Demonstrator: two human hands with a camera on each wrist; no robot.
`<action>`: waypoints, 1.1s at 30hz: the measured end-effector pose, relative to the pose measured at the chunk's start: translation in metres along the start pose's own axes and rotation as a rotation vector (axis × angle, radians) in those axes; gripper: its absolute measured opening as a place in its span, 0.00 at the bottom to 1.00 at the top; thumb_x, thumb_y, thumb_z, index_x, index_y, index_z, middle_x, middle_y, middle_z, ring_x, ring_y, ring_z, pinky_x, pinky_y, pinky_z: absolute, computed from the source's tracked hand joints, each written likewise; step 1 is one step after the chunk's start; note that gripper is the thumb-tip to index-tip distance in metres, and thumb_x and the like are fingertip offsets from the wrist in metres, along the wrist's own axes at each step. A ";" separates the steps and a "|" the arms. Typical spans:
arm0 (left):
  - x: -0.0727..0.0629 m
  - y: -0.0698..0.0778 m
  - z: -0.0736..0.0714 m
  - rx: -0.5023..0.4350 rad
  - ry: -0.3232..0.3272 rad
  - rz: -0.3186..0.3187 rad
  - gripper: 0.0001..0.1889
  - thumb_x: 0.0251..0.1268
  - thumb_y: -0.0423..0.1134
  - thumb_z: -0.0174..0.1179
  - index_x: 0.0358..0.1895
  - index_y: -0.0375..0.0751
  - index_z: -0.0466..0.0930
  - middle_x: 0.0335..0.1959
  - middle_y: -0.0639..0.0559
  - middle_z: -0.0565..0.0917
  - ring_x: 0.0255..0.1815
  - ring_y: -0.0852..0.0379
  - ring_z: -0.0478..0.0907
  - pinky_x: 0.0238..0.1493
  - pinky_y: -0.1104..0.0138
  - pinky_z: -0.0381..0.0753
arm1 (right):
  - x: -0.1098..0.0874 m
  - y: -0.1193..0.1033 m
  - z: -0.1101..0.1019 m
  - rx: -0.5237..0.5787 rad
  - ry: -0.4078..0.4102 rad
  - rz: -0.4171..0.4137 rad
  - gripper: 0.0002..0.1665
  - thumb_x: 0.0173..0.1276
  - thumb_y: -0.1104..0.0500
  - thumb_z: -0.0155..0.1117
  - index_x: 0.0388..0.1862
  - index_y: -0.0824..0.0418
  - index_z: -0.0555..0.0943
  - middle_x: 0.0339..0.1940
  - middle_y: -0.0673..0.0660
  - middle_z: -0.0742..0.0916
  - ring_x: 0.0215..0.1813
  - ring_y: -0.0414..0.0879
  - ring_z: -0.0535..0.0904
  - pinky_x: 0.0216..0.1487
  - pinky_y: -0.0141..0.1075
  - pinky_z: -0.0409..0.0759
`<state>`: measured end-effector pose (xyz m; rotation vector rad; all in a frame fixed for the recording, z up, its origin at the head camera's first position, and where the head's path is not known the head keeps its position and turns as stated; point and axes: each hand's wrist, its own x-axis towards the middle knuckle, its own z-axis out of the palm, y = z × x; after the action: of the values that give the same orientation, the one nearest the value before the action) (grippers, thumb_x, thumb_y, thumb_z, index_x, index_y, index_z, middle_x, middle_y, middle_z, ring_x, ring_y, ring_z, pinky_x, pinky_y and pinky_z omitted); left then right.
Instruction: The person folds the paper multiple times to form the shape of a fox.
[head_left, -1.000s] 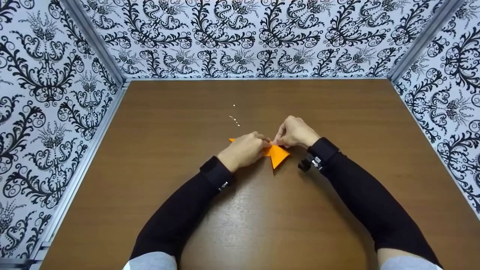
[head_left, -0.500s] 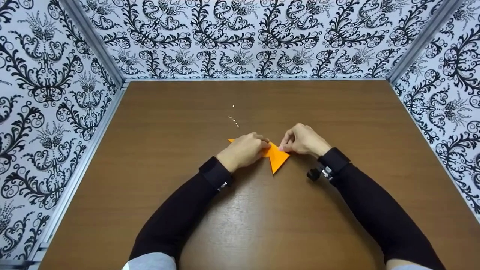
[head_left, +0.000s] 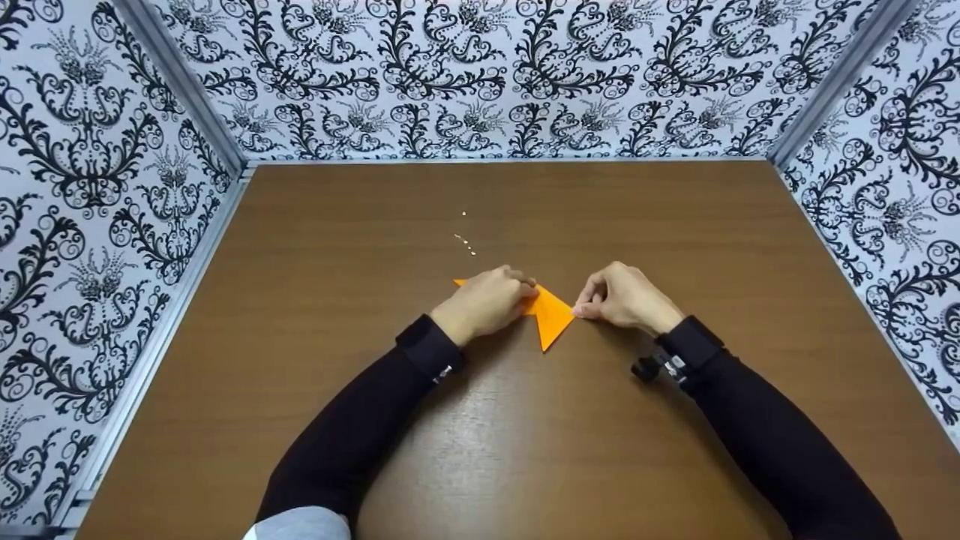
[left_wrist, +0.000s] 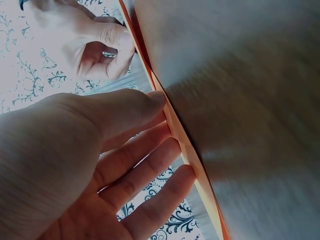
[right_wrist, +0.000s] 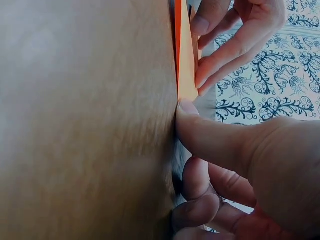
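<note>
A folded piece of orange paper (head_left: pixel 553 315) lies on the brown table, with pointed corners showing on both sides of my left hand. My left hand (head_left: pixel 491 301) rests over its middle. In the left wrist view the thumb and fairly straight fingertips of that hand press on the paper (left_wrist: pixel 187 150) from above. My right hand (head_left: pixel 621 296) is at the paper's right corner, thumb and index finger brought together there. Up close in the right wrist view, the thumb (right_wrist: pixel 188 111) touches the tip of the folded paper (right_wrist: pixel 186 75), while the other fingers curl below it.
Several tiny white specks (head_left: pixel 466 241) lie on the wooden table (head_left: pixel 360 225) beyond the left hand. Patterned black-and-white walls (head_left: pixel 450 75) with grey metal frames stand on the left, back and right. A small black camera (head_left: pixel 646 367) sits on the right wrist.
My right hand has slid right and toward me, from the paper's upper edge beside the left hand to its right corner. The raised flap now lies flatter. The left hand stays in place.
</note>
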<state>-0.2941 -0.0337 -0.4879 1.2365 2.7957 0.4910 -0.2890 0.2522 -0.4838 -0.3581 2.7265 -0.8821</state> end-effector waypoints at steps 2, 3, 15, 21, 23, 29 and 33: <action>0.000 0.001 0.000 0.013 0.001 0.002 0.16 0.89 0.37 0.70 0.70 0.37 0.94 0.74 0.38 0.92 0.75 0.35 0.90 0.80 0.47 0.89 | -0.002 0.000 0.000 0.001 0.009 0.003 0.06 0.77 0.53 0.88 0.40 0.53 0.99 0.32 0.52 0.92 0.36 0.45 0.80 0.41 0.35 0.77; 0.001 0.001 0.000 0.020 0.003 0.004 0.16 0.89 0.37 0.70 0.69 0.37 0.94 0.74 0.38 0.92 0.74 0.36 0.90 0.80 0.48 0.90 | -0.003 0.000 0.000 0.002 0.013 0.004 0.06 0.77 0.54 0.88 0.40 0.53 0.99 0.33 0.52 0.92 0.36 0.45 0.80 0.42 0.35 0.77; -0.003 0.002 -0.003 0.019 0.019 0.026 0.15 0.89 0.37 0.71 0.68 0.35 0.94 0.72 0.37 0.93 0.70 0.34 0.90 0.77 0.49 0.91 | -0.001 -0.006 -0.002 -0.003 0.007 0.013 0.05 0.77 0.55 0.88 0.42 0.55 1.00 0.38 0.55 0.98 0.38 0.45 0.83 0.42 0.35 0.81; -0.003 0.001 -0.001 0.025 0.023 0.036 0.14 0.89 0.40 0.71 0.65 0.36 0.95 0.72 0.37 0.93 0.68 0.35 0.90 0.75 0.49 0.92 | 0.000 -0.017 -0.001 -0.053 0.027 -0.020 0.04 0.77 0.57 0.87 0.40 0.55 1.00 0.39 0.56 0.98 0.36 0.47 0.83 0.39 0.36 0.80; -0.002 0.001 -0.001 0.025 0.028 0.040 0.14 0.89 0.40 0.71 0.64 0.36 0.96 0.72 0.37 0.93 0.68 0.34 0.90 0.75 0.49 0.93 | 0.001 -0.024 0.000 -0.076 0.057 -0.050 0.04 0.78 0.57 0.86 0.41 0.56 0.99 0.42 0.57 0.98 0.37 0.49 0.83 0.40 0.38 0.81; -0.002 -0.001 -0.001 0.034 0.014 0.038 0.12 0.89 0.40 0.71 0.62 0.38 0.96 0.73 0.38 0.93 0.68 0.35 0.90 0.75 0.49 0.92 | 0.001 -0.039 0.015 -0.151 0.120 -0.226 0.08 0.77 0.63 0.85 0.50 0.65 0.98 0.48 0.63 0.95 0.47 0.56 0.92 0.53 0.49 0.95; -0.004 -0.001 -0.002 0.063 -0.003 0.019 0.12 0.88 0.40 0.72 0.64 0.42 0.96 0.74 0.40 0.93 0.71 0.37 0.89 0.77 0.51 0.91 | 0.004 -0.042 0.025 -0.206 0.137 -0.360 0.08 0.75 0.67 0.85 0.50 0.69 0.97 0.46 0.64 0.95 0.46 0.56 0.93 0.51 0.49 0.96</action>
<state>-0.2927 -0.0375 -0.4871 1.2761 2.8198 0.4047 -0.2782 0.2050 -0.4787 -0.8819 2.9402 -0.7289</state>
